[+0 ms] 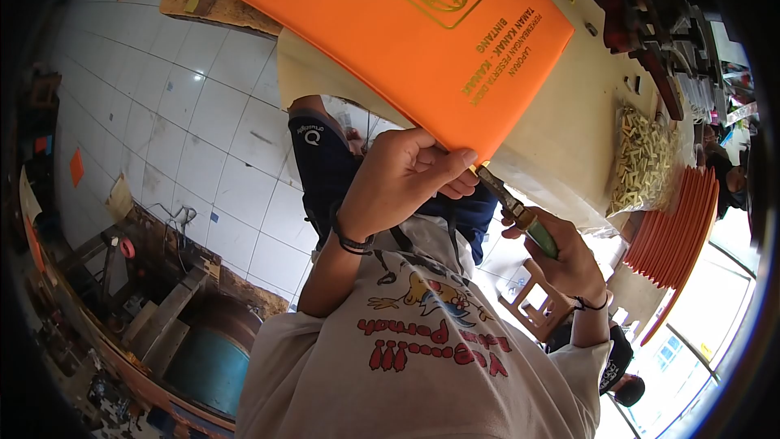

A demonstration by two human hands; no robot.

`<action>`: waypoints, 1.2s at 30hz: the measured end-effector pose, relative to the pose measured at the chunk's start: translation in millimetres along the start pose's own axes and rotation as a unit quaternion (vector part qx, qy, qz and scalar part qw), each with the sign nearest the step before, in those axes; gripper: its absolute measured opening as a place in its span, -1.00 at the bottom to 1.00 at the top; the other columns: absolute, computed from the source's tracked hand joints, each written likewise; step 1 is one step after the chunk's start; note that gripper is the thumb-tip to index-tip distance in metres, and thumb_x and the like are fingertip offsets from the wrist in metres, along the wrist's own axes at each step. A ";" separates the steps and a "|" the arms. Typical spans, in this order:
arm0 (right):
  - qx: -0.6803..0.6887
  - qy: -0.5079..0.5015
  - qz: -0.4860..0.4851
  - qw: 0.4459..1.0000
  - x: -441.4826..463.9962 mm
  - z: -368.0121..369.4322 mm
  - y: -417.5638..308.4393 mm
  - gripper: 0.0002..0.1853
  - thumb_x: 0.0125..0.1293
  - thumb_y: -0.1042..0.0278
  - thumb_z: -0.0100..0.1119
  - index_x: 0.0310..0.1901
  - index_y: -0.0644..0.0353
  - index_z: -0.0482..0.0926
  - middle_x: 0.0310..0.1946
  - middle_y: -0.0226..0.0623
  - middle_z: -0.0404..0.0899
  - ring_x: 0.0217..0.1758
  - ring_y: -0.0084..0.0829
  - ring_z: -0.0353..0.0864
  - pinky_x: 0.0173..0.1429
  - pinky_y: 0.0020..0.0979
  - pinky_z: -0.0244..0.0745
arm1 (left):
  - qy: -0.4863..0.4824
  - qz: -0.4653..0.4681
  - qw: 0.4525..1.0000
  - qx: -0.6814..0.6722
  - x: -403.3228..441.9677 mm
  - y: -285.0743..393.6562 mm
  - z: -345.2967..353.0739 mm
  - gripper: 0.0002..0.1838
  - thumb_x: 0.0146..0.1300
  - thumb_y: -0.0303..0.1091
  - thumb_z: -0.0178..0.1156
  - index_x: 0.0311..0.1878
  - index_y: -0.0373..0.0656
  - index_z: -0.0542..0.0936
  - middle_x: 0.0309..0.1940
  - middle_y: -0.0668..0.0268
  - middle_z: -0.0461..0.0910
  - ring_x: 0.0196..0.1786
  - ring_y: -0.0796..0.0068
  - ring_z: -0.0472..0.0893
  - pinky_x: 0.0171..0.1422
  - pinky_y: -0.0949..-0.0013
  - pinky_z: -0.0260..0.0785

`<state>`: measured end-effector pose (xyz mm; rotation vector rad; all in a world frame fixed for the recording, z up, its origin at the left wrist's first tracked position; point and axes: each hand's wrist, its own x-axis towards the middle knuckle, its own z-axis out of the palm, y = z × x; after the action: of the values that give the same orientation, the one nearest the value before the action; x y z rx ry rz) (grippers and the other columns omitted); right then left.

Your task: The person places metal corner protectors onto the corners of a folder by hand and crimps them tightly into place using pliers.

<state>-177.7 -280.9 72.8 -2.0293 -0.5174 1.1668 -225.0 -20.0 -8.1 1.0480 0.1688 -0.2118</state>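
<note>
My left hand (413, 169) pinches the near corner of an orange folder (398, 41), thumb on top and fingers curled beneath. Gold lettering and a round gold emblem mark the folder's cover, which lies on the table in front of me. My right hand (569, 258) is closed around the green handle of a pair of pliers (513, 210). The metal jaws of the pliers reach the folder's corner beside my left thumb. A small gold-coloured spot shows at that corner, partly hidden by the thumb and jaws.
On the table (561, 134), a clear bag of small gold-coloured pieces (642, 158) sits at the right. Beyond it stands a stack of orange folders (670, 232). A wooden stool (535, 301) and a person (621, 362) are at the lower right. Machinery (203, 358) stands at the lower left.
</note>
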 end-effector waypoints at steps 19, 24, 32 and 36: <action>0.012 -0.006 -0.009 1.000 1.9 -1.0 7.5 -0.43 0.06 0.80 -0.14 0.16 0.32 0.49 -0.12 -0.17 0.66 0.00 -0.35 0.62 0.18 -0.37 0.46 | -0.001 -0.017 1.000 -0.002 0.2 0.7 -1.2 -0.73 0.43 -0.34 0.21 -0.09 -0.45 0.61 -0.36 0.03 0.72 -0.29 0.31 0.77 -0.17 0.36 0.70; -0.002 -0.001 0.002 1.000 3.3 -1.1 17.0 -0.48 0.04 0.83 -0.17 0.06 0.29 0.52 -0.25 -0.23 0.60 -0.17 -0.39 0.57 -0.03 -0.41 0.47 | 0.004 -0.015 1.000 -0.007 -0.2 -2.4 -0.6 -0.71 0.43 -0.28 0.22 -0.10 -0.40 0.62 -0.37 0.07 0.73 -0.30 0.41 0.76 -0.19 0.41 0.67; -0.009 -0.002 0.021 1.000 6.4 -0.2 11.8 -0.52 0.04 0.94 -0.23 -0.07 0.33 0.52 -0.30 -0.31 0.53 -0.25 -0.50 0.47 -0.16 -0.48 0.42 | 0.001 -0.005 1.000 -0.002 -0.1 -3.4 -1.4 -0.71 0.44 -0.28 0.22 -0.11 -0.40 0.62 -0.37 0.08 0.73 -0.30 0.42 0.76 -0.19 0.42 0.67; -0.020 -0.006 0.013 1.000 6.8 -1.4 11.9 -0.53 0.02 0.94 -0.23 -0.09 0.33 0.51 -0.30 -0.30 0.52 -0.26 -0.50 0.48 -0.18 -0.48 0.42 | -0.001 -0.010 1.000 0.003 -0.1 -3.3 -2.4 -0.71 0.44 -0.27 0.21 -0.11 -0.40 0.62 -0.38 0.08 0.73 -0.31 0.42 0.76 -0.18 0.41 0.67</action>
<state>-173.2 -284.8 60.4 -2.0696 -0.5246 1.1935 -226.0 -19.4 -12.0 1.0516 0.1772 -0.2310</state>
